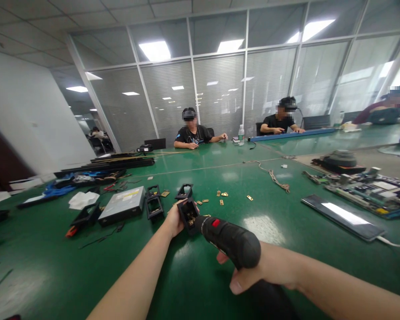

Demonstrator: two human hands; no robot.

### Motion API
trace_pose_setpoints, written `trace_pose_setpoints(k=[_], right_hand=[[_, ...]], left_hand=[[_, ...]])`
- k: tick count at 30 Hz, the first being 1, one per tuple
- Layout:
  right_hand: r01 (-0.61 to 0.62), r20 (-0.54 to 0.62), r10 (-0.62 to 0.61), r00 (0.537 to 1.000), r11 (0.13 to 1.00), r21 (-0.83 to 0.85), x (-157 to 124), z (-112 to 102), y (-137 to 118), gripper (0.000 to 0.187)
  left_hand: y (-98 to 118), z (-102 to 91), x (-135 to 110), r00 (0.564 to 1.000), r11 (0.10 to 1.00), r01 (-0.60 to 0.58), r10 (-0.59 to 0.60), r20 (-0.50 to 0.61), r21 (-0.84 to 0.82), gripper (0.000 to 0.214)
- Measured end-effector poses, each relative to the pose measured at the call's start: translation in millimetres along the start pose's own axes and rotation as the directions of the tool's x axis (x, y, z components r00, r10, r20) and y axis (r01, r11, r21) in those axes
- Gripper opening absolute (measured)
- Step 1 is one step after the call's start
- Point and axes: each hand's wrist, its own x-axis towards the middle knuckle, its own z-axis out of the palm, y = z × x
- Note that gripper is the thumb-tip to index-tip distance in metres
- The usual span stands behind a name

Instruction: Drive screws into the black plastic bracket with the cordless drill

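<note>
My left hand (pixel 175 220) is closed around a small black open-fronted box (pixel 188 230), tilted towards me, with brass-coloured pieces inside. My right hand (pixel 248 276) grips a black cordless drill (pixel 235 242) with a red switch on its top. The drill's nose points left, at the box's right side; whether its tip touches anything inside cannot be made out. Just behind the box stands a similar black frame (pixel 184 191). Several small brass plates (pixel 222 202) lie scattered on the green table (pixel 206 280) beyond the drill.
To the left are more black frames (pixel 154 208), a silver disc drive (pixel 123 205) and crumpled white paper (pixel 83 200). A tablet-like device (pixel 342 217), circuit boards (pixel 380 193) and a coiled cord (pixel 278 180) lie right. Co-workers (pixel 195 135) sit across the table.
</note>
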Motion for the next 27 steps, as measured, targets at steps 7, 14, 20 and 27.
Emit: trace_pose_setpoints(k=[7, 14, 20, 27], right_hand=[[0.013, 0.041, -0.016, 0.999, 0.998, 0.064, 10, -3, 17, 0.055], [0.067, 0.086, -0.07, 0.994, 0.997, 0.032, 11, -2, 18, 0.042], [0.056, 0.126, -0.067, 0.99, 0.995, 0.085, 11, -2, 23, 0.04], [0.051, 0.101, -0.061, 0.993, 0.994, 0.1, 9, -4, 30, 0.039]], left_hand=[[2, 0.1, 0, 1.0, 1.0, 0.014, -0.014, 0.009, 0.01, 0.032], [4, 3.1, -1, 1.0, 1.0, 0.016, -0.016, 0.011, 0.01, 0.034], [2, 2.2, 0, 1.0, 1.0, 0.013, -0.013, 0.004, 0.002, 0.036], [-1, 4.1, -1, 1.0, 1.0, 0.013, -0.013, -0.012, -0.009, 0.037]])
